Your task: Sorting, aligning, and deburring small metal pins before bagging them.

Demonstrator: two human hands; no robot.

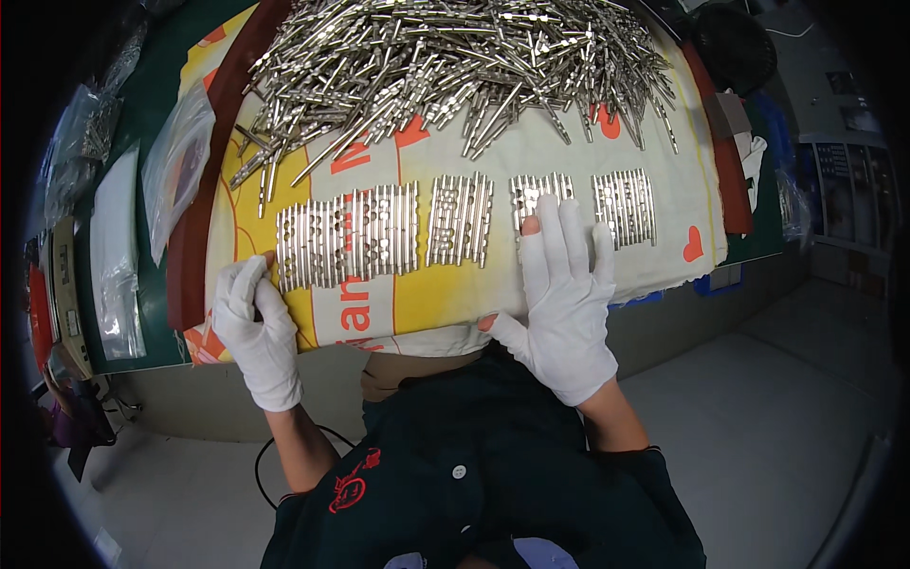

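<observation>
Slim shiny metal rods with stepped, ringed sections lie side by side in four groups across a printed cloth (pixel 455 294). The widest group of rods (pixel 347 237) is on the left, and a narrower group (pixel 460 220) is beside it. My right hand (pixel 566 318), in a white glove with bare fingertips showing, lies flat with fingers spread over the third group (pixel 542 187), partly hiding it. Right of its fingers is the fourth group (pixel 624 204). My left hand (pixel 256 327), also gloved, has its fingers curled together at the widest group's left end; what they hold, if anything, is hidden.
A large heap of loose metal rods (pixel 455 57) covers the cloth's far side. Dark red raised edges (pixel 194 213) flank the cloth on both sides. Clear plastic bags (pixel 175 161) lie on the green surface at left. A round black object (pixel 735 47) stands at far right.
</observation>
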